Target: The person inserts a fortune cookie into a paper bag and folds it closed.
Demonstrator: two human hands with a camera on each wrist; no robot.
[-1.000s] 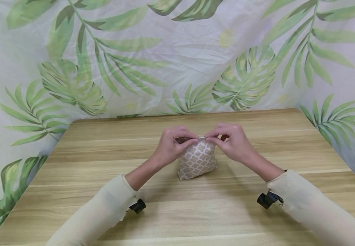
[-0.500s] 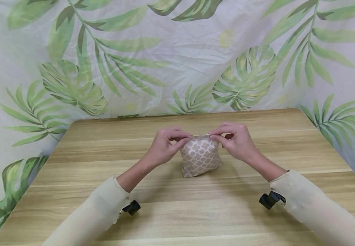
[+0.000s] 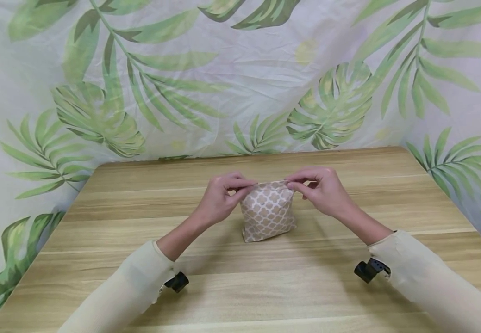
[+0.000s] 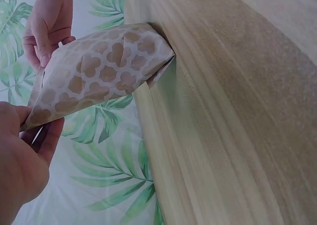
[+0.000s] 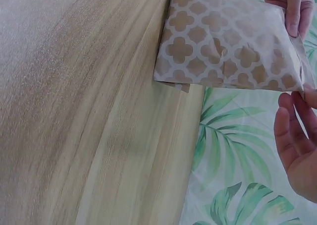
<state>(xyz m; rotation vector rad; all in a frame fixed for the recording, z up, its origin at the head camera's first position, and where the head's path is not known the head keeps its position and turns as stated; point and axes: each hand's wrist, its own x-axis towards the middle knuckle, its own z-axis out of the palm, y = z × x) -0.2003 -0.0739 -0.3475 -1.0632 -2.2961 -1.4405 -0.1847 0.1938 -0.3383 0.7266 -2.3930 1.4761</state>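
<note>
A small paper bag (image 3: 268, 211) with a tan and white quatrefoil pattern stands upright in the middle of the wooden table (image 3: 240, 286). My left hand (image 3: 220, 199) pinches the left end of its top edge. My right hand (image 3: 320, 190) pinches the right end of the same edge. The top edge is pressed flat between them. In the left wrist view the bag (image 4: 99, 76) stretches from my left hand (image 4: 22, 155) to my right hand (image 4: 48, 24). The right wrist view shows the bag (image 5: 228, 46) with fingers (image 5: 297, 9) at its upper corner.
A cloth backdrop (image 3: 240, 74) printed with green leaves hangs behind and beside the table. Cream sleeves (image 3: 132, 286) cover both forearms, each with a small black camera mount (image 3: 177, 281) at the wrist. Bare tabletop lies around the bag.
Both hands have drawn apart along the bag's top edge, the left hand moving left, the right slightly right. The bag now stands a little taller, with its top edge stretched flat.
</note>
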